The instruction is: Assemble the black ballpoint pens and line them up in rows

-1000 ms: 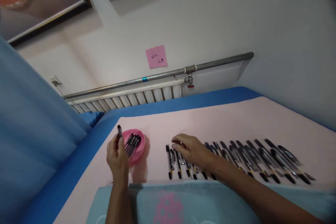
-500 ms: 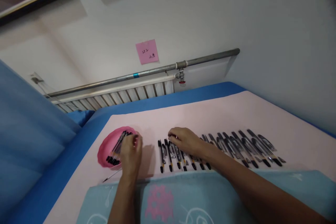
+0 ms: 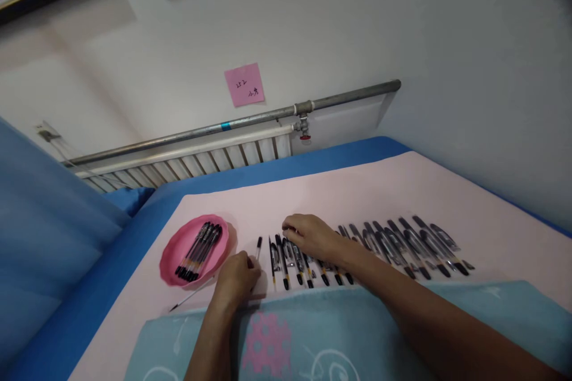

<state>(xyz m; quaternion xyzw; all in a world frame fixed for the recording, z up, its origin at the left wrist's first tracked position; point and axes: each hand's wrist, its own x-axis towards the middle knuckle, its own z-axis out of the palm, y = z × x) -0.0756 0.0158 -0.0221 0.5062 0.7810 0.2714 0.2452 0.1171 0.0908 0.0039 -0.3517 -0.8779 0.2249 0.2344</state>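
Observation:
My left hand (image 3: 238,278) is closed round a clear pen barrel (image 3: 258,250), its black end poking up beyond the fingers. Just right of it, a thin dark refill (image 3: 271,259) with a yellowish lower part stands at the left end of the row. My right hand (image 3: 310,235) bends over the upper ends of the pens (image 3: 283,262), fingers curled together; what they pinch, if anything, is hidden. Clear pen parts and black caps lie among the row. To the left, a pink bowl (image 3: 167,250) holds several assembled black pens (image 3: 201,250).
A thin white stick with a dark tip (image 3: 185,299) lies beside the bowl. More pens and caps (image 3: 420,244) extend right beyond my right forearm. Pale pink cloth (image 3: 313,190) covers the table, with a teal patterned cloth (image 3: 379,333) along the near edge. Behind are a radiator (image 3: 214,161) and wall.
My left hand has moved right and down from the bowl's rim and now grips a pen barrel. My right hand stays over the pens. The view has shifted slightly.

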